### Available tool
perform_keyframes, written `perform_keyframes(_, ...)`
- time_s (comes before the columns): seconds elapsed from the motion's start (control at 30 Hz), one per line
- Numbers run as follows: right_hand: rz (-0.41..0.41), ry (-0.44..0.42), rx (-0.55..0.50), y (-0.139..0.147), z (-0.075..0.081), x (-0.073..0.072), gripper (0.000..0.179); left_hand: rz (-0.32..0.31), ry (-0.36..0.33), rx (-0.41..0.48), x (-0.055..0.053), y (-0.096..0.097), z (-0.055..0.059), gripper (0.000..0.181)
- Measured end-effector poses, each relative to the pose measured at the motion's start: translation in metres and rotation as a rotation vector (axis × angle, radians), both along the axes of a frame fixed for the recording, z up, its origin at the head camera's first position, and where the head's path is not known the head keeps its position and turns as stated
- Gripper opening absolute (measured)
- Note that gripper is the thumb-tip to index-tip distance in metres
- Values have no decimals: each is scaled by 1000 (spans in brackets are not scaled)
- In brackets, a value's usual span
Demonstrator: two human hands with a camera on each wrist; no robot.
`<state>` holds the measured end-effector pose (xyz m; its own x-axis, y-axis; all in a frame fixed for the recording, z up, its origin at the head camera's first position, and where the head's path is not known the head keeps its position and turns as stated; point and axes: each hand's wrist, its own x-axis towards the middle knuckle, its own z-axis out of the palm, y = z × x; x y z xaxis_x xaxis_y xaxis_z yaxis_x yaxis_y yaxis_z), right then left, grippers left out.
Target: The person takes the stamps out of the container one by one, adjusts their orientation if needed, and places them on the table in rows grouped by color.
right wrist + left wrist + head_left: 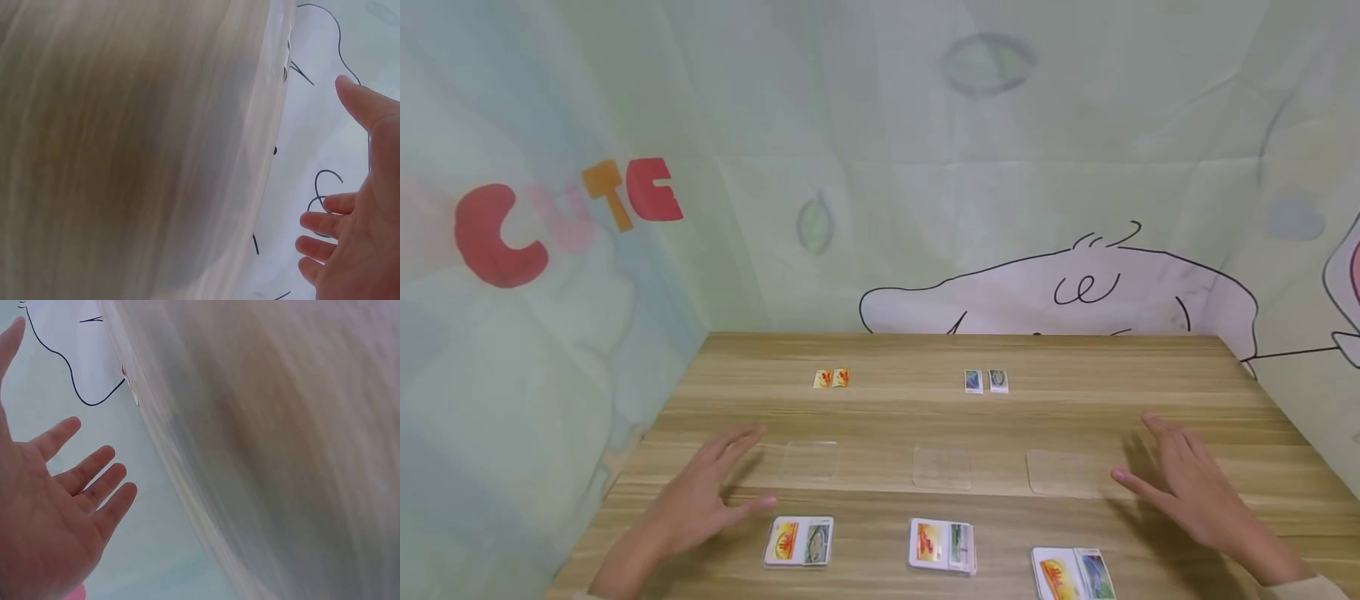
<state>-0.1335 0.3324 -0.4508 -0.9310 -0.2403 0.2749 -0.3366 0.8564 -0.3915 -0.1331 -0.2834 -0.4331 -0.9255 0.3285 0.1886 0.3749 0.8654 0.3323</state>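
Lying nearest on a light-brown wood-grain tabletop (pixel 887 421), a row of three stacked sets of white rectangular cards with rounded corners, each topped by an orange-yellow picture at left and a darker one at right.

Right card set (pixel 1072 573): dark picture blue-green; lower part cut off by the frame.
Middle card set (pixel 942 546): layers slightly offset; dark picture grey-green.
Left card set (pixel 797 542): dark picture greenish.

Left hand (pixel 696 496): raised over the tabletop, fingers extended and spread wide, bare palm showing in its wrist view; thumb near the left card set.
Right hand (pixel 1191 492): likewise raised, thumb and fingers wide apart, beyond the right end of the rows.

Beyond the card sets, three clear, rounded-square sheets: left sheet (pixel 810 461), middle sheet (pixel 942 467), right sheet (pixel 1060 473), well apart.

Farther, four small picture cards: an orange-yellow pair (pixel 842 378) at left; a blue card (pixel 973 382) and a grey-green card (pixel 998 381), side by side, at right.

Farthest, a pale green fabric backdrop (pixel 880 208), printed with multicoloured letters (pixel 501 237) reading "CUTE" and a white, black-outlined cartoon figure (pixel 1150 292).
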Motion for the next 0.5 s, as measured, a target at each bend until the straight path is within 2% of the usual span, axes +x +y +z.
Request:
perform_keyframes(0.13, 12, 23, -7, -3, 0, 2, 86, -6, -37, 39, 2, 2, 2, 87)
perform_keyframes(0.5, 61, 66, -47, -14, 5, 7, 82, -43, -62, 111, 4, 7, 5, 77)
